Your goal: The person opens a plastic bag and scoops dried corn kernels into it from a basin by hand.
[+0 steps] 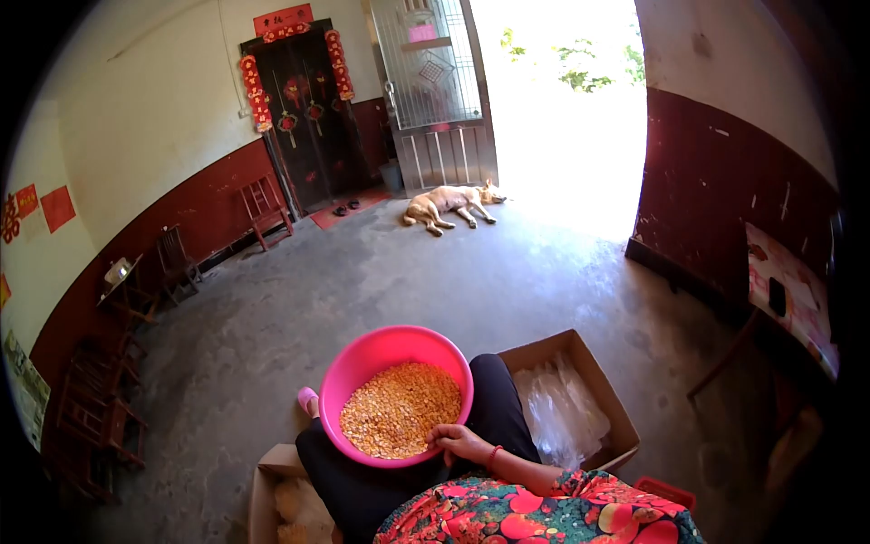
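Note:
A pink plastic basin (341, 374) rests on my lap, tilted a little. It holds a heap of orange-yellow dried pieces that look like corn kernels (399, 408). My right hand (460, 442), with a red band at the wrist, is at the basin's near right rim, its fingertips over the edge of the heap. Its fingers are curled together; whatever is between them is too small to make out. My left hand is out of sight. A cardboard box (625, 442) with clear plastic bags (564, 412) stands by my right leg.
At my left stands another cardboard box (263, 494) with pale yellowish contents. A dog (449, 201) lies on the concrete floor by the open metal door (430, 82). Wooden chairs (265, 210) line the left wall. A table (788, 290) with a patterned cover is at the right.

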`<act>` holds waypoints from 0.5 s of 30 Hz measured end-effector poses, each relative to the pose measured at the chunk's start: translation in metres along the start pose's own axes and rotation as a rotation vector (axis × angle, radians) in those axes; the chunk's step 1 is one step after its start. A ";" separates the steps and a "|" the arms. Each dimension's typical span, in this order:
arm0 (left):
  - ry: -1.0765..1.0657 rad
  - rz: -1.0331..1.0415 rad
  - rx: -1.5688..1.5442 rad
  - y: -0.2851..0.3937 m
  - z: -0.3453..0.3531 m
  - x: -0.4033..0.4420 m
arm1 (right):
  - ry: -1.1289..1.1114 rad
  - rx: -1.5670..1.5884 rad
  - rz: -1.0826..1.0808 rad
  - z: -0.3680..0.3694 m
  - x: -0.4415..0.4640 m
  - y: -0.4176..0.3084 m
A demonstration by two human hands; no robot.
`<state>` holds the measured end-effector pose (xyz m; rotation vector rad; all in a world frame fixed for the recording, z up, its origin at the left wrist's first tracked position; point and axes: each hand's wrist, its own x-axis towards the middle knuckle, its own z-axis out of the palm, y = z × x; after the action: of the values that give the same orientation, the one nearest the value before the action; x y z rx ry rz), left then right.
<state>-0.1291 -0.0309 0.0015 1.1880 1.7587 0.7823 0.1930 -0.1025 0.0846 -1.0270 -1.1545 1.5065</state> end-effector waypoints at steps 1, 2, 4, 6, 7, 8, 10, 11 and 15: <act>-0.003 -0.002 -0.003 0.000 0.000 0.000 | -0.009 0.011 -0.006 0.000 0.000 -0.001; 0.001 -0.001 -0.004 -0.001 -0.001 -0.001 | -0.009 0.005 0.001 0.000 0.000 -0.001; -0.014 -0.005 -0.005 -0.005 0.002 -0.002 | -0.004 0.011 0.010 -0.001 0.001 -0.002; -0.009 -0.008 -0.004 -0.007 -0.003 -0.003 | -0.007 0.023 0.012 -0.001 0.001 0.001; -0.008 -0.010 0.004 -0.008 -0.003 -0.004 | -0.004 0.020 0.011 -0.001 0.001 0.001; -0.008 -0.011 0.004 -0.010 -0.004 -0.006 | -0.003 0.017 0.011 -0.001 0.001 0.002; -0.015 -0.017 0.005 -0.014 -0.005 -0.009 | -0.007 0.028 0.000 -0.001 0.002 0.002; -0.017 -0.020 0.008 -0.016 -0.005 -0.010 | -0.002 0.024 0.006 -0.001 0.001 0.001; -0.024 -0.035 0.003 -0.023 -0.009 -0.013 | -0.008 0.041 0.007 -0.002 0.001 0.001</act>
<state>-0.1445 -0.0519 -0.0100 1.1613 1.7574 0.7422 0.1941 -0.1011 0.0837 -0.9988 -1.1226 1.5349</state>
